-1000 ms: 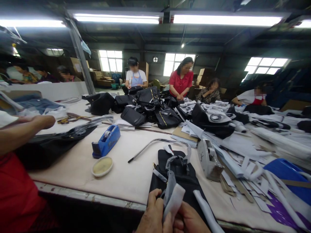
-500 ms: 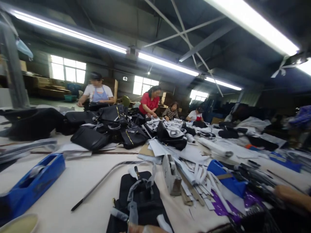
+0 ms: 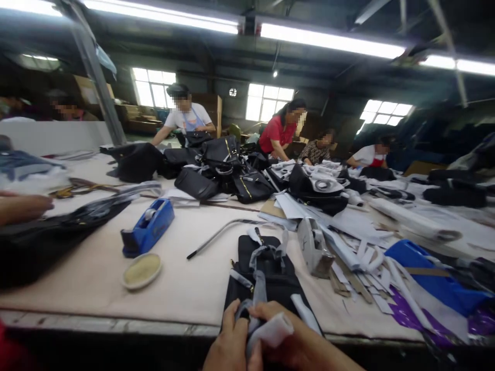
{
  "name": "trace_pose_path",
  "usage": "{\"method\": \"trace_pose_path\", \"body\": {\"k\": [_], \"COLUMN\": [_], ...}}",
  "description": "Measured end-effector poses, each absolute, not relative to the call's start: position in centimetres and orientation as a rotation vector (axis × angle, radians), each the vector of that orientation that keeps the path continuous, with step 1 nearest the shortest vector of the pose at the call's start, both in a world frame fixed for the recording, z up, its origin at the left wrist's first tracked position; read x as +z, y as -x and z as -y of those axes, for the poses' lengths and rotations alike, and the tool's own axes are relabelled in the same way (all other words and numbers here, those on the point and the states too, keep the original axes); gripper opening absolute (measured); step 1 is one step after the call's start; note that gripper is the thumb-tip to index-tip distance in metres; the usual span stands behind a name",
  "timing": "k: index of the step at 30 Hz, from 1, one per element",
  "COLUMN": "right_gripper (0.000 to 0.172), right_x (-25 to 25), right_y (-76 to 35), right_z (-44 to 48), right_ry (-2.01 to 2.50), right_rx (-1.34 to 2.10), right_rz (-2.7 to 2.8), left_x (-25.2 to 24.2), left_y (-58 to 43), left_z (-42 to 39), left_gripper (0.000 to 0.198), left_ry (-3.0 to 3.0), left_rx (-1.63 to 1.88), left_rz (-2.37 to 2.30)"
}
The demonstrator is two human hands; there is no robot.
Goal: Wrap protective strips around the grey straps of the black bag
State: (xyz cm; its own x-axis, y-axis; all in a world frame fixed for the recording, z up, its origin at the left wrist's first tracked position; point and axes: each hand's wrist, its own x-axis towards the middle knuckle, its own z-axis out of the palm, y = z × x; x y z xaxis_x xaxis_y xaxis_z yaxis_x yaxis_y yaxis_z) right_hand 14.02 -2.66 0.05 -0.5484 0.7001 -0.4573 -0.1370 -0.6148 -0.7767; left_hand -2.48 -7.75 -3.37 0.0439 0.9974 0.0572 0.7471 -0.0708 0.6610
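A black bag (image 3: pixel 270 265) lies flat on the table in front of me, with pale translucent wrapping (image 3: pixel 260 286) around its strap and white wrapped parts at its sides. At the bag's near end, my left hand (image 3: pixel 228 340) is closed on the wrapped strap. My right hand (image 3: pixel 297 335) is closed beside it, thumb and fingers pinching the same strap. A loose end of white wrapping (image 3: pixel 273 330) sticks up between my hands. Beyond the bag, a long thin dark strip (image 3: pixel 216 234) curves across the table.
A blue tape dispenser (image 3: pixel 149 226) and a shallow dish (image 3: pixel 142 271) stand left; a grey tape dispenser (image 3: pixel 315 247) is right, beside paper strips (image 3: pixel 359 273) and a blue dispenser (image 3: pixel 433 275). A co-worker's hand (image 3: pixel 23 207) is over black material at left. Black bags (image 3: pixel 220 154) are heaped behind.
The view has swung left and down, bringing both my hands and the table's near edge into sight. My hands are now together at the bag's near end.
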Motion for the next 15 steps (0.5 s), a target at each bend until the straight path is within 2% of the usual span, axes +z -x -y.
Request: {"method": "trace_pose_path", "body": {"k": [3,5,7,9,12,15], "right_gripper": [0.035,0.035,0.039,0.036,0.023,0.027], "right_x": [-1.6,-2.4,-2.5,-1.8,0.2,1.6], "right_y": [-12.9,-12.4,-12.6,-13.4,-15.1,-15.9], "right_z": [2.5,2.3,2.3,2.4,2.6,2.4], "right_ry": [1.073,1.198,1.372,1.477,1.357,1.262], "right_rx": [2.302,2.319,2.201,1.938,1.769,1.703], "right_rz": [0.640,0.632,0.850,1.146,1.414,1.595], "left_x": [-1.6,-0.6,-0.2,-0.3,-0.6,-0.8], "left_y": [2.8,3.0,3.3,3.5,3.5,3.4], "left_z": [7.7,7.6,7.6,7.7,7.7,7.5], "left_gripper": [0.033,0.030,0.028,0.028,0.026,0.023], "left_ry": [-1.880,-1.848,-1.822,-1.807,-1.810,-1.836], "left_rx": [0.657,0.691,0.749,0.768,0.720,0.662], "left_rz": [-1.612,-1.526,-1.491,-1.495,-1.511,-1.492]}}
